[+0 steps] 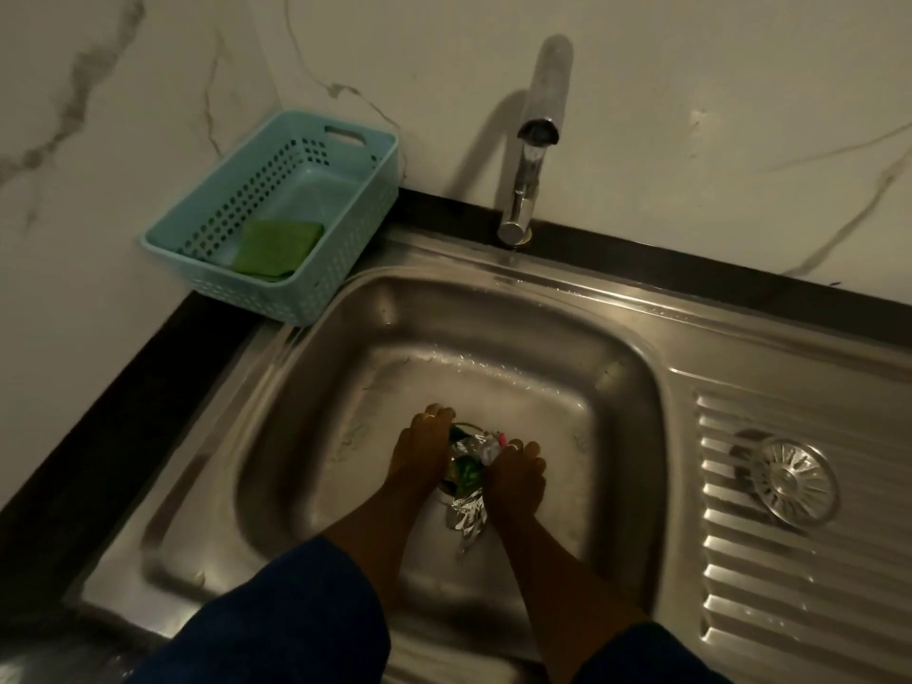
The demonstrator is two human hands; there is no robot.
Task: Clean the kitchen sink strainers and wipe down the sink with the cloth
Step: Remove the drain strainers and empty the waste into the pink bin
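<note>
Left hand point(423, 454), right hand point(515, 473): fingertips bent down either side of the drain strainer point(464, 428) on the sink point(306, 387) floor; grasp blurred, cannot tell.
Drain strainer: likely light, rigid, wet-slick metal; take it by the rim.
Contents: crinkled foil point(468, 515), soft green scraps point(466, 469).
Second strainer point(794, 481): on the ribbed drainboard point(765, 585).
Green cloth point(276, 246): in the perforated basket point(375, 155).

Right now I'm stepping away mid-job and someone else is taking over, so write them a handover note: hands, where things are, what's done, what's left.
Left hand and right hand: both down in the sink at the drain, either side of the crumpled foil and green scraps. Whether either has a grip on them is unclear.
One strainer lies on the ribbed drainboard to the right.
The green cloth lies in the blue basket, left of the tap.
Done: that strainer is out.
Left: clear the drain, clean the strainers, wipe the sink.
</note>
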